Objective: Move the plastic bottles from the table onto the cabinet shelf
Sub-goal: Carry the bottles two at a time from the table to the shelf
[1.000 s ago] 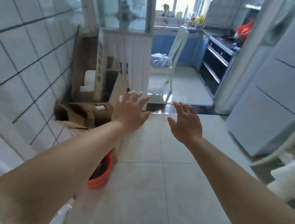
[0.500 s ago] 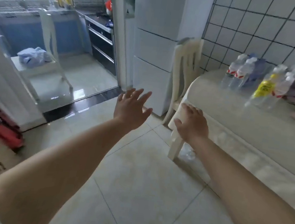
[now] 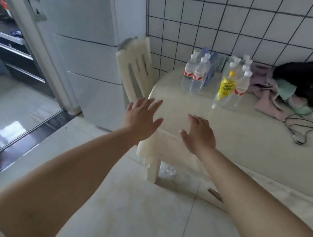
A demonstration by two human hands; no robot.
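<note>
View has been swung from doorway to table (image 3: 246, 144); bottles (image 3: 214, 80) are now centred, grouped upright near the wall. Left hand (image 3: 142, 116) and right hand (image 3: 198, 135) are held empty, fingers spread, short of them. Pickup not yet begun.

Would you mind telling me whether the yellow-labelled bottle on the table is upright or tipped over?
Upright: the yellow-labelled bottle stands on its base, cap uppermost.

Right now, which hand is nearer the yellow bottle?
Right. The right hand is just below the yellow bottle; the left hand is farther off to its left, by the table edge.
</note>
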